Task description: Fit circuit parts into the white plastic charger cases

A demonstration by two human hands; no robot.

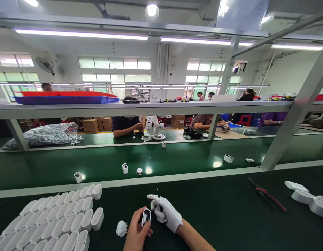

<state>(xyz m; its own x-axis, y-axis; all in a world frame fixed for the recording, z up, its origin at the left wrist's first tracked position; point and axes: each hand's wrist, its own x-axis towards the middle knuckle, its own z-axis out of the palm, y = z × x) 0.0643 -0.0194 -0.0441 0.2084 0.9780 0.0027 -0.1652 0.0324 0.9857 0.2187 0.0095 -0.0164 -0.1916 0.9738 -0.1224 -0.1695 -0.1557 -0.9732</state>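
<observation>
My bare left hand is closed round a small white oval housing, held upright with its opening facing me; dark parts show inside. Just right of it is my right hand, in a white glove. Its index finger points left above the dark tabletop, the other fingers are loosely bent, and I see nothing in them. A tiny light-coloured piece lies beyond the fingertips. Left of my left hand rests a rounded white part with a dark edge.
Rows of white oval housings stand at the left. Red-handled pliers and white parts lie at the right. Beyond runs a green conveyor belt carrying several white pieces. A metal post rises right; co-workers sit across.
</observation>
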